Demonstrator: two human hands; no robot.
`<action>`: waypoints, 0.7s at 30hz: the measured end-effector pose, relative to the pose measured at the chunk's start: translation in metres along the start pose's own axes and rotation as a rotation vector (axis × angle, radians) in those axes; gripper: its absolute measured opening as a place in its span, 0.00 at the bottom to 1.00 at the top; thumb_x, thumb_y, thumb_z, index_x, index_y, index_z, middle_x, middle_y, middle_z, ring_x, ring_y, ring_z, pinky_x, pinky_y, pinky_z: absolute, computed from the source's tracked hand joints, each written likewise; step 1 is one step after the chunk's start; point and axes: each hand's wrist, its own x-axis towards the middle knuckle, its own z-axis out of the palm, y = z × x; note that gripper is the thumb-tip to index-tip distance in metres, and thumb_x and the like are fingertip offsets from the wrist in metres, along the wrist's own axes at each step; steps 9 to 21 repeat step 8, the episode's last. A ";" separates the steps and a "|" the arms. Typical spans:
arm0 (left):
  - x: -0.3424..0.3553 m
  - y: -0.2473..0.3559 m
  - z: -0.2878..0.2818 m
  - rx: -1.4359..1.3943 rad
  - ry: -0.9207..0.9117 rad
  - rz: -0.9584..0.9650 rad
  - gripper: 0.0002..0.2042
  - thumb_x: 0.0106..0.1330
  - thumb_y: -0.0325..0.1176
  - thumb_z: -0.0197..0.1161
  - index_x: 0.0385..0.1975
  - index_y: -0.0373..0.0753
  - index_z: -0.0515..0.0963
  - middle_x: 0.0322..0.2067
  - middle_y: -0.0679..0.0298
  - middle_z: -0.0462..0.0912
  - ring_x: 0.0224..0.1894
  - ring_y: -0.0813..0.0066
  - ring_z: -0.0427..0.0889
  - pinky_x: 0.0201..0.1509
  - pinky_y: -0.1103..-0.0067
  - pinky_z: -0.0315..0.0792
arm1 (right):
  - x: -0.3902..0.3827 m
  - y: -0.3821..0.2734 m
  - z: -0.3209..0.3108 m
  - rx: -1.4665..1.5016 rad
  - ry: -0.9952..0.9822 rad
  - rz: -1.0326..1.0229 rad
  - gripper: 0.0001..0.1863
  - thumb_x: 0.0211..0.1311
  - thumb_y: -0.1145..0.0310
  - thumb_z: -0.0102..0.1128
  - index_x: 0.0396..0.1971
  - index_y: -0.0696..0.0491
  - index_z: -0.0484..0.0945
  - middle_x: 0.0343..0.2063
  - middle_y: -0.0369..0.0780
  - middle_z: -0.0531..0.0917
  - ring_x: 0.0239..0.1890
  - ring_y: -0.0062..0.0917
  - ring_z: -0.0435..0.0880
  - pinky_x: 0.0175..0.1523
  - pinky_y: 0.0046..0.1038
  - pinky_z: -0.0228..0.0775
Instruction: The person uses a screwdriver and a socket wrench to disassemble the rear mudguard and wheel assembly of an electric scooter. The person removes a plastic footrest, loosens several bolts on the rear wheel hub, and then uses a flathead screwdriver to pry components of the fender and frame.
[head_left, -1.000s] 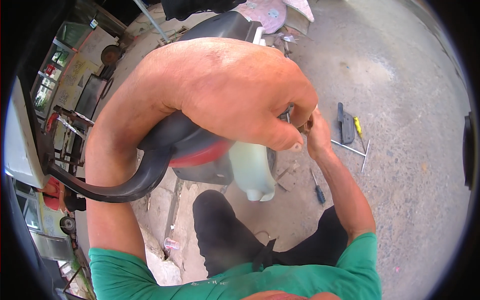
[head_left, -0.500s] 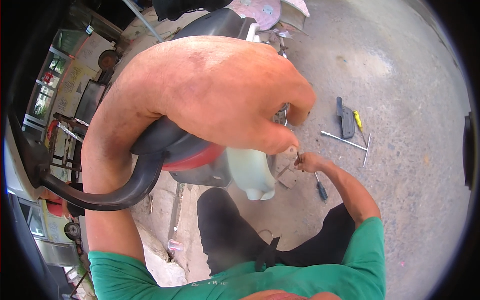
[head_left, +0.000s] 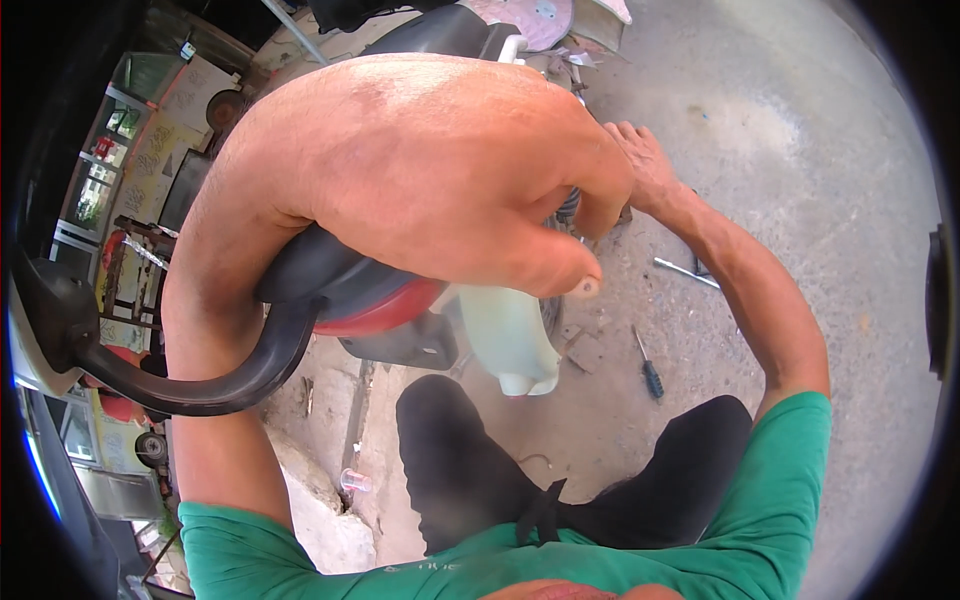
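My left hand (head_left: 430, 170) fills the middle of the picture, its arm passing behind a curved black bar (head_left: 220, 395). It lies over the dark body (head_left: 330, 270) of what looks like a scooter, with a red panel (head_left: 385, 308) beneath. Its thumb and bent forefinger are apart with nothing visible between them; the other fingers are hidden. Just beyond, my right hand (head_left: 645, 165) reaches to the far side with fingers apart, partly covered by the left. Below the left thumb hangs a pale translucent plastic container (head_left: 508, 340). Part of a coil spring (head_left: 568, 205) shows behind the left forefinger.
A screwdriver (head_left: 648, 365) with a dark handle lies on the concrete to the right. Part of a metal rod (head_left: 685, 270) shows beside my right forearm. A clear plastic cup (head_left: 354, 481) lies by the kerb, and a pink patterned sheet (head_left: 530, 20) is at the back.
My right hand has left the left thumb and moved up and away to the far side. Its forearm now hides the yellow-handled tool and most of the black part on the ground.
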 end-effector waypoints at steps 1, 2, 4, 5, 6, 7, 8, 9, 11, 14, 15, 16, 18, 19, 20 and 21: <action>0.006 -0.005 0.001 0.028 0.015 0.097 0.13 0.64 0.36 0.68 0.42 0.33 0.80 0.17 0.61 0.78 0.19 0.66 0.78 0.24 0.72 0.69 | -0.006 0.001 -0.021 -0.023 -0.045 -0.046 0.09 0.59 0.66 0.61 0.37 0.45 0.87 0.48 0.37 0.78 0.54 0.30 0.76 0.54 0.34 0.67; 0.007 -0.007 0.001 0.058 0.029 0.173 0.14 0.66 0.34 0.69 0.44 0.32 0.79 0.14 0.63 0.76 0.14 0.70 0.76 0.20 0.74 0.66 | -0.007 -0.010 -0.043 -0.023 -0.038 -0.049 0.09 0.59 0.66 0.61 0.37 0.45 0.87 0.48 0.37 0.78 0.54 0.30 0.76 0.54 0.34 0.67; 0.001 0.000 -0.002 0.048 0.022 0.181 0.13 0.65 0.34 0.69 0.43 0.33 0.79 0.13 0.63 0.75 0.15 0.69 0.76 0.20 0.73 0.66 | -0.014 -0.052 -0.085 -0.094 -0.308 0.017 0.10 0.60 0.66 0.61 0.39 0.48 0.88 0.47 0.36 0.79 0.54 0.29 0.76 0.53 0.36 0.66; -0.004 0.002 -0.003 0.044 0.023 0.179 0.13 0.65 0.34 0.69 0.43 0.33 0.79 0.13 0.63 0.75 0.15 0.69 0.76 0.20 0.73 0.65 | -0.017 -0.070 -0.100 -0.091 -0.297 0.005 0.10 0.60 0.66 0.61 0.39 0.48 0.88 0.47 0.36 0.79 0.54 0.29 0.76 0.53 0.36 0.66; 0.000 0.003 -0.003 0.054 0.024 0.177 0.13 0.64 0.34 0.69 0.43 0.33 0.79 0.14 0.63 0.75 0.15 0.69 0.76 0.21 0.73 0.66 | -0.029 -0.079 -0.113 -0.126 -0.457 0.056 0.12 0.61 0.66 0.61 0.42 0.49 0.88 0.49 0.36 0.80 0.57 0.28 0.76 0.55 0.36 0.66; 0.001 0.002 -0.003 0.052 0.020 0.157 0.13 0.64 0.35 0.69 0.43 0.34 0.79 0.14 0.63 0.76 0.16 0.69 0.77 0.21 0.73 0.66 | -0.040 -0.090 -0.121 -0.155 -0.617 0.104 0.15 0.61 0.65 0.62 0.45 0.51 0.88 0.51 0.35 0.80 0.59 0.27 0.76 0.57 0.37 0.66; 0.003 0.002 -0.002 0.049 0.014 0.133 0.13 0.64 0.35 0.69 0.43 0.35 0.80 0.14 0.63 0.76 0.16 0.69 0.77 0.21 0.72 0.66 | -0.040 -0.089 -0.122 -0.161 -0.620 0.110 0.15 0.61 0.65 0.62 0.45 0.51 0.88 0.51 0.35 0.80 0.59 0.27 0.76 0.57 0.37 0.66; 0.003 0.002 -0.002 0.049 0.014 0.133 0.13 0.64 0.35 0.69 0.43 0.35 0.80 0.14 0.63 0.76 0.16 0.69 0.77 0.21 0.72 0.66 | -0.040 -0.089 -0.122 -0.161 -0.620 0.110 0.15 0.61 0.65 0.62 0.45 0.51 0.88 0.51 0.35 0.80 0.59 0.27 0.76 0.57 0.37 0.66; 0.003 0.002 -0.002 0.049 0.014 0.133 0.13 0.64 0.35 0.69 0.43 0.35 0.80 0.14 0.63 0.76 0.16 0.69 0.77 0.21 0.72 0.66 | -0.040 -0.089 -0.122 -0.161 -0.620 0.110 0.15 0.61 0.65 0.62 0.45 0.51 0.88 0.51 0.35 0.80 0.59 0.27 0.76 0.57 0.37 0.66; 0.003 0.002 -0.002 0.049 0.014 0.133 0.13 0.64 0.35 0.69 0.43 0.35 0.80 0.14 0.63 0.76 0.16 0.69 0.77 0.21 0.72 0.66 | -0.040 -0.089 -0.122 -0.161 -0.620 0.110 0.15 0.61 0.65 0.62 0.45 0.51 0.88 0.51 0.35 0.80 0.59 0.27 0.76 0.57 0.37 0.66; 0.003 0.002 -0.002 0.049 0.014 0.133 0.13 0.64 0.35 0.69 0.43 0.35 0.80 0.14 0.63 0.76 0.16 0.69 0.77 0.21 0.72 0.66 | -0.040 -0.089 -0.122 -0.161 -0.620 0.110 0.15 0.61 0.65 0.62 0.45 0.51 0.88 0.51 0.35 0.80 0.59 0.27 0.76 0.57 0.37 0.66; 0.003 0.002 -0.002 0.049 0.014 0.133 0.13 0.64 0.35 0.69 0.43 0.35 0.80 0.14 0.63 0.76 0.16 0.69 0.77 0.21 0.72 0.66 | -0.040 -0.089 -0.122 -0.161 -0.620 0.110 0.15 0.61 0.65 0.62 0.45 0.51 0.88 0.51 0.35 0.80 0.59 0.27 0.76 0.57 0.37 0.66; 0.003 0.002 -0.002 0.049 0.014 0.133 0.13 0.64 0.35 0.69 0.43 0.35 0.80 0.14 0.63 0.76 0.16 0.69 0.77 0.21 0.72 0.66 | -0.040 -0.089 -0.122 -0.161 -0.620 0.110 0.15 0.61 0.65 0.62 0.45 0.51 0.88 0.51 0.35 0.80 0.59 0.27 0.76 0.57 0.37 0.66; 0.003 0.002 -0.002 0.049 0.014 0.133 0.13 0.64 0.35 0.69 0.43 0.35 0.80 0.14 0.63 0.76 0.16 0.69 0.77 0.21 0.72 0.66 | -0.040 -0.089 -0.122 -0.161 -0.620 0.110 0.15 0.61 0.65 0.62 0.45 0.51 0.88 0.51 0.35 0.80 0.59 0.27 0.76 0.57 0.37 0.66; 0.003 0.002 -0.002 0.049 0.014 0.133 0.13 0.64 0.35 0.69 0.43 0.35 0.80 0.14 0.63 0.76 0.16 0.69 0.77 0.21 0.72 0.66 | -0.040 -0.089 -0.122 -0.161 -0.620 0.110 0.15 0.61 0.65 0.62 0.45 0.51 0.88 0.51 0.35 0.80 0.59 0.27 0.76 0.57 0.37 0.66; 0.003 0.002 -0.002 0.049 0.014 0.133 0.13 0.64 0.35 0.69 0.43 0.35 0.80 0.14 0.63 0.76 0.16 0.69 0.77 0.21 0.72 0.66 | -0.040 -0.089 -0.122 -0.161 -0.620 0.110 0.15 0.61 0.65 0.62 0.45 0.51 0.88 0.51 0.35 0.80 0.59 0.27 0.76 0.57 0.37 0.66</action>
